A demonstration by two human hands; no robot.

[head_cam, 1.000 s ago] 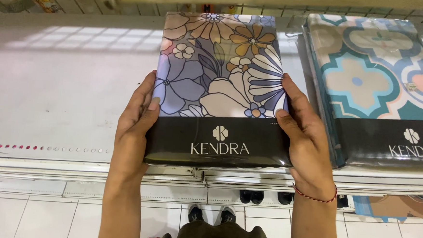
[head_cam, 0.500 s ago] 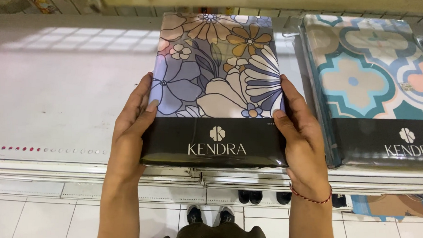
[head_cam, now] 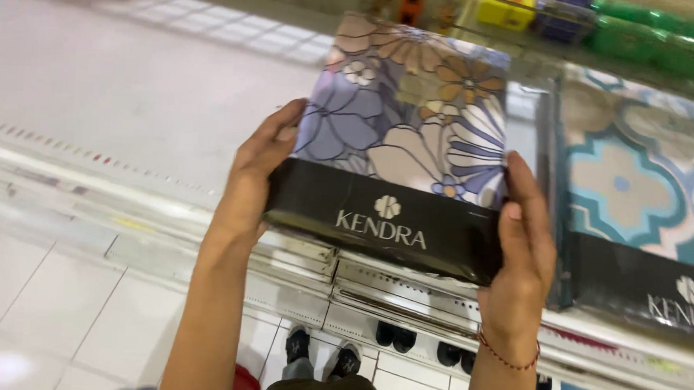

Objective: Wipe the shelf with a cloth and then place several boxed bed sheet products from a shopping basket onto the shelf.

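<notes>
Two hands clamp the flat rectangular bedding pack with the purple, brown and cream flower print and black bottom band, one on each side edge. The left hand presses its fingers along the left edge, thumb on the near corner; the right hand, red thread bracelet at the wrist, cups the right edge and the black band. Both grips are closed on the pack, which sits tilted, its near end lifted off the front lip of the white shelf and its far end over the shelf surface. Whether the far end touches the shelf I cannot tell.

By the look of it the pack is in hand and at the shelf but not settled flat: laying it down and letting go are left.

Room now: to the left the white shelf runs wide and bare, plenty of space. To the right it is tight, with a second pack in teal and cream tile pattern lying just beside, a narrow gap between. At the back, green and yellow packets line a wire rack. Below, the shelf's metal price rail juts out over the white tiled floor
</notes>
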